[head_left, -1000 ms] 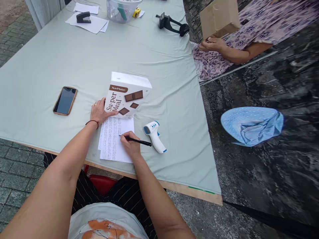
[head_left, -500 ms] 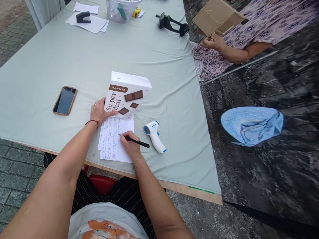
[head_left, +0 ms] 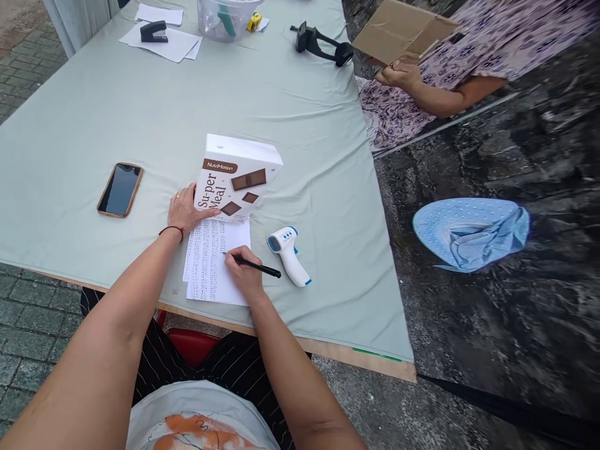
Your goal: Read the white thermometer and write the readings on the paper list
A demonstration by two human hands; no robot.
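Note:
My left hand grips the lower left corner of a white box labelled "Su-per Meal", its thumb across the front and its other fingers around the side. The box stands upright over the top end of some paper sheets covered with rows of small dark marks. A black pen is pinched in my right hand, which rests on the right part of the sheets; the pen's tip points at the marked rows. Just right of that hand lies a white and blue infrared thermometer, touched by neither hand.
A phone lies on the cloth-covered table at left. Farther back are a stapler on papers, a clear plastic tub and a black stand. Beyond the right edge, another person's hand holds a cardboard box; a blue hat lies below.
The whole view has shifted slightly. My hands keep the same hold on the box and the pen. The other person's cardboard box has tilted a little.

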